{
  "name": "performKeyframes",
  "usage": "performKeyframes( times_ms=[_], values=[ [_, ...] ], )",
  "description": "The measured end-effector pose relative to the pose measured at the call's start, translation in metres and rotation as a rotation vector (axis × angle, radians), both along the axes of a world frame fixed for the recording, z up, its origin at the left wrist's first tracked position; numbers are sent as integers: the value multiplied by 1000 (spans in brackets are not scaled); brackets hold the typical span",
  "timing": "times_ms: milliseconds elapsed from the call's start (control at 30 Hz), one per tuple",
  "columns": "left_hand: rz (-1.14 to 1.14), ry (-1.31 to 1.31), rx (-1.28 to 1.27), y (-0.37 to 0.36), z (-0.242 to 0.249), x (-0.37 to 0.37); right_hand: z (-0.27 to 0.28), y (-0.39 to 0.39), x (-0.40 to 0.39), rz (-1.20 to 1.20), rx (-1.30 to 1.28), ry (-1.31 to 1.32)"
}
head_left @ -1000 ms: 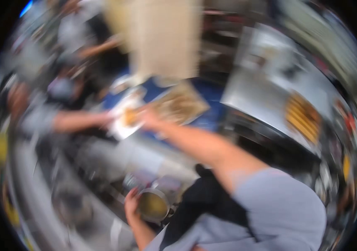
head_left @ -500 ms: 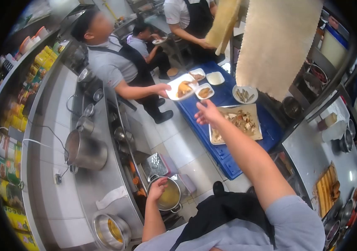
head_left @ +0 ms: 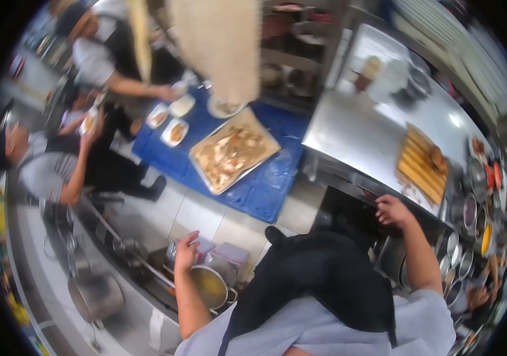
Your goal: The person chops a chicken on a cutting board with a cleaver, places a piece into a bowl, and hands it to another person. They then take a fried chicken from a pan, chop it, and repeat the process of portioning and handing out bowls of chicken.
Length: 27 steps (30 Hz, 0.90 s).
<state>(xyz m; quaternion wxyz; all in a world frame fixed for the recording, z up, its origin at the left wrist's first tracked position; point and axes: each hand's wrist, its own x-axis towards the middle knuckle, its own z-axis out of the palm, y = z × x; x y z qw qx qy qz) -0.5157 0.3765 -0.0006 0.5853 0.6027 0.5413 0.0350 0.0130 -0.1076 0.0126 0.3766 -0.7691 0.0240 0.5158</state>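
Left grip: left hand (head_left: 186,250), fingers loosely spread, rests at the rim of a steel pot (head_left: 209,286) of yellow liquid, pinching nothing.
Right grip: right hand (head_left: 393,210), fingers curled over the front edge of the steel table (head_left: 360,139).
Table: a ridged wooden board (head_left: 422,163) lies near its right edge.
Floor: pale tiles; a blue platform (head_left: 268,181) carries a food tray (head_left: 234,149).
Room: crowded kitchen, other people at the far left.
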Motion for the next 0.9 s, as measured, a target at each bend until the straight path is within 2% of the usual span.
performKeyframes(
  times_ms=[67,167,200,267,333,400,433,467,533,567,600,667,700,733,767,833,900],
  values=[
    [-122,17,67,4,3,49,36,-71,19,-182,110,-51],
    [-289,26,90,-10,10,153,72,-155,41,-418,218,-289],
    [-318,-3,91,-19,9,188,74,-180,54,-472,186,-356],
    [-546,1,106,-56,22,271,65,-228,88,-516,100,-497],
    [-674,-75,169,-110,31,360,26,-274,125,-397,-194,-852],
    [-903,-224,407,-168,21,446,8,-294,148,-371,-301,-1056],
    [-976,-185,437,-190,5,487,6,-296,155,-333,-291,-1054],
    [-961,-145,377,-251,43,530,1,-291,156,-350,-276,-1036],
    [-1231,-309,550,-321,45,608,-4,-284,162,-220,-536,-890],
    [-1279,-341,594,-370,67,645,-15,-287,165,-177,-526,-842],
    [-1321,-332,793,-408,68,673,-14,-286,165,-194,-551,-830],
    [-1408,-411,906,-482,92,721,-27,-297,169,-253,-494,-855],
    [-1513,-358,936,-513,105,737,-34,-301,169,-247,-485,-851],
    [-1617,-304,968,-535,112,750,-40,-302,172,-274,-484,-838],
    [-1614,-292,973,-547,104,760,-43,-302,175,-302,-482,-825],
    [-1753,-176,1176,-559,82,769,-38,-304,174,-376,-423,-826],
    [-1751,-153,1143,-549,75,777,-21,-306,171,-491,-356,-874]
  ],
)
